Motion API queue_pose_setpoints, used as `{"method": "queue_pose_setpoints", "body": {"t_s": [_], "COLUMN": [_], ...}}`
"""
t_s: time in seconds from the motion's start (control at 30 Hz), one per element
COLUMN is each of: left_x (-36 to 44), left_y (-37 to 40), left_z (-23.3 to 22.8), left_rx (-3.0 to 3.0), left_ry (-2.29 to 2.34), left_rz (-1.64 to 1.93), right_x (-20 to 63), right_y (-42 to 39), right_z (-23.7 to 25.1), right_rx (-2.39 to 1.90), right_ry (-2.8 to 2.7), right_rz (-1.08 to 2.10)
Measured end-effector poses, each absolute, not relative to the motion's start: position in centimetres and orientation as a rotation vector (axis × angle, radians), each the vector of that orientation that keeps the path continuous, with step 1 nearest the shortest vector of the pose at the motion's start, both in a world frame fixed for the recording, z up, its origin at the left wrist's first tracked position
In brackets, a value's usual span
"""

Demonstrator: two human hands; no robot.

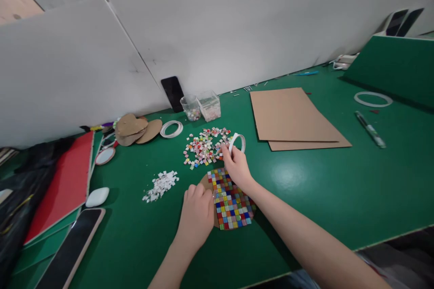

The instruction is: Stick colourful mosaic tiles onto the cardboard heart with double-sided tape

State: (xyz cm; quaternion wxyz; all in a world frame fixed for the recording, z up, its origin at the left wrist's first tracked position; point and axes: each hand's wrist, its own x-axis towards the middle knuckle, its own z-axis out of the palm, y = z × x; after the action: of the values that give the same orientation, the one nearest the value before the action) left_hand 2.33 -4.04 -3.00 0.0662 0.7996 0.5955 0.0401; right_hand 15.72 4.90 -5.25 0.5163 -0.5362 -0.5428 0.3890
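A brown cardboard shape covered with small coloured mosaic tiles lies on the green table. My left hand rests on its left edge with fingers curled, pressing it down. My right hand reaches over the piece's far end and holds a white tape ring at the edge of a heap of loose coloured tiles. A small pile of white paper scraps lies to the left.
Two brown cardboard sheets lie at the right, with a green marker and a white ring beyond. Two clear cups, another tape ring, cardboard cut-outs, a phone and red board stand left.
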Motion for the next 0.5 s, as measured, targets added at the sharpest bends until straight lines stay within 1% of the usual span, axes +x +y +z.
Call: {"method": "queue_pose_setpoints", "body": {"t_s": [0.5], "left_x": [2.88], "left_y": [-4.47], "left_z": [-3.0], "left_rx": [2.386], "left_ry": [1.871], "left_rz": [0.132], "right_x": [15.62], "right_y": [4.97], "right_z": [-5.36], "right_rx": [-1.296], "right_ry": [-1.301], "right_rz": [0.933]}}
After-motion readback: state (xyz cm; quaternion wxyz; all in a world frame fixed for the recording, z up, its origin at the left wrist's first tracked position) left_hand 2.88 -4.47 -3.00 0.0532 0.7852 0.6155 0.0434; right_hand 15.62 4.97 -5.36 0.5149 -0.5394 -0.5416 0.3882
